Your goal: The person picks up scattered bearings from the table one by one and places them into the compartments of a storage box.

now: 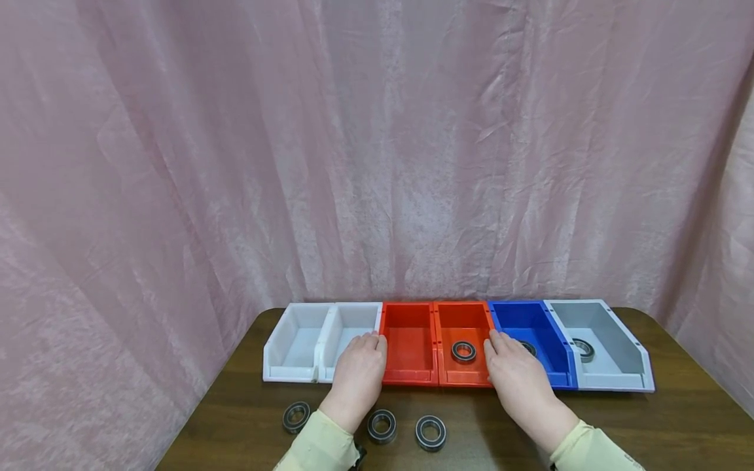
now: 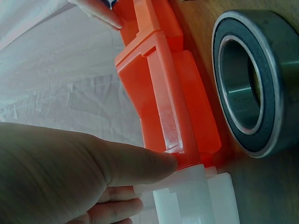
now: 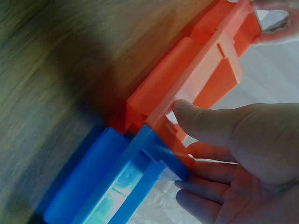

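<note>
My left hand [image 1: 360, 366] grips the adjoining walls where the red bin [image 1: 409, 337] meets the inner white bin [image 1: 352, 320]. Its thumb lies on the red corner, and the other fingers reach over the white side. At the other end of the red pair, my right hand [image 1: 518, 373] holds the walls between the orange-red bin [image 1: 462, 314] and the blue bin [image 1: 524, 315]. Its thumb touches the orange-red rim, with the fingers on the blue side. One bearing [image 1: 463, 352] lies in the orange-red bin; another bearing [image 1: 529, 348] in the blue bin is partly hidden by my hand.
A grey bin [image 1: 618, 347] with a bearing [image 1: 583, 350] ends the row at right; an outer white bin [image 1: 300, 337] ends it at left. In front, a left bearing [image 1: 296, 417], middle bearing [image 1: 381, 426] and right bearing [image 1: 430, 432] lie on the wooden table [image 1: 235, 399]. A pink curtain [image 1: 377, 150] hangs behind.
</note>
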`<state>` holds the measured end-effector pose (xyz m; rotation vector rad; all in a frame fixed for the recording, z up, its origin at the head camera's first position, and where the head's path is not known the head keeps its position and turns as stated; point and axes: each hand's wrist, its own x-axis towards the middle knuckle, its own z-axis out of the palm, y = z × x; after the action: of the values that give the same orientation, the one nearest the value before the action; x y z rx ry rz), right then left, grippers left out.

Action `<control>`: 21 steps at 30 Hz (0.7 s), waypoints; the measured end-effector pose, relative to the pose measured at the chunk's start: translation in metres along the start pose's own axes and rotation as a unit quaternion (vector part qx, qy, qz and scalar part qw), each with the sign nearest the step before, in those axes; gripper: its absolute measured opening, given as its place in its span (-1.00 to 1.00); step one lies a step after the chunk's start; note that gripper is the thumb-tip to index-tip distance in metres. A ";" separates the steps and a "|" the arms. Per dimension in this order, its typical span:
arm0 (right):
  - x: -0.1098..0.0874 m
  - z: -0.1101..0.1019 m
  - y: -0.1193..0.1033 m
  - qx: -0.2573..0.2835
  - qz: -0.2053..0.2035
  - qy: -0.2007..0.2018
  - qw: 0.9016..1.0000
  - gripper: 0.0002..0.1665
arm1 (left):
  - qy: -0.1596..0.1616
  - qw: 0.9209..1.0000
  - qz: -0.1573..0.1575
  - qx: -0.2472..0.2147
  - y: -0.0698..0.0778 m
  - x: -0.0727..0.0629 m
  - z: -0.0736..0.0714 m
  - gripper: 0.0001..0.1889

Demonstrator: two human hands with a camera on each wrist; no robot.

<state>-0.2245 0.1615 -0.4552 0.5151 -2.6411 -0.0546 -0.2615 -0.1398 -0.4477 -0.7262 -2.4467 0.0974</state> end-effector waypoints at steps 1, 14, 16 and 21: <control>0.000 -0.001 -0.001 0.002 0.001 0.000 1.000 -0.29 | 0.000 1.000 0.000 0.000 0.000 0.000 0.000 -0.55; -0.004 -0.014 -0.003 0.028 0.022 0.000 0.999 -0.33 | -0.003 1.000 -0.001 0.000 0.001 0.000 -0.001 -0.58; -0.003 -0.014 -0.002 0.029 0.022 0.007 0.999 -0.35 | 0.000 1.000 0.001 0.004 0.001 0.000 0.000 -0.60; -0.002 -0.014 0.001 0.043 0.026 -0.001 0.999 -0.39 | -0.003 1.000 0.000 0.004 0.001 0.000 0.001 -0.59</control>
<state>-0.2173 0.1638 -0.4431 0.4730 -2.6663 0.0746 -0.2617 -0.1389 -0.4488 -0.7231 -2.4500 0.1087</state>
